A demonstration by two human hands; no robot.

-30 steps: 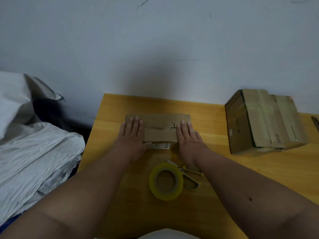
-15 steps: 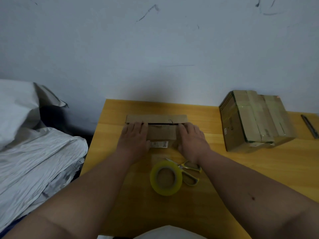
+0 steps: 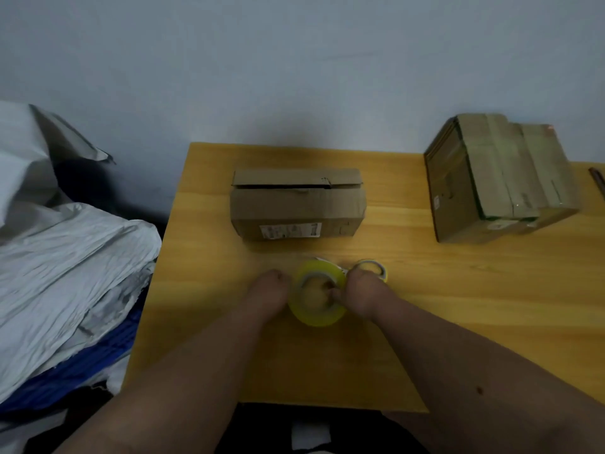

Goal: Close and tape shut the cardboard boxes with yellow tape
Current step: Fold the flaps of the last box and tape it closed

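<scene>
both hands off the box [image 3: 296,204] now, left hand [image 3: 269,291] and right hand [image 3: 361,291] curled, gripping the yellow tape roll [image 3: 317,298]

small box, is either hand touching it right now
Apart. The head view shows bare table between the small box and both hands, left hand and right hand, at the tape roll.

Both forearms are bare from the bottom of the frame up to the wrists, with no sleeves, watch, rings or gloves showing. The left hand [image 3: 270,291] and right hand [image 3: 361,294] are bare too. A small dark mark sits on the right forearm.
</scene>
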